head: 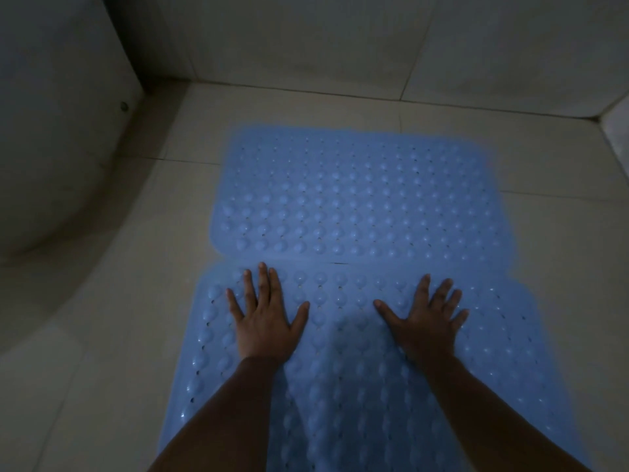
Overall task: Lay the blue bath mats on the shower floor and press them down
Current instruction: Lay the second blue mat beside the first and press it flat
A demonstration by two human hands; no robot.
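Two blue bath mats with raised bumps and small holes lie flat on the pale tiled shower floor [136, 267]. The far mat [357, 195] sits toward the back wall. The near mat [340, 386] lies right in front of it, their long edges meeting. My left hand [265, 321] presses flat on the near mat's far left part, fingers spread. On the same mat's far right part my right hand [429, 321] lies flat with its fingers spread too. My forearms cover part of the near mat.
Tiled walls [374, 46] close the floor off at the back and right. A curved white fixture [58, 148] bulges in at the left. Bare floor tiles border the mats on the left and right. The light is dim.
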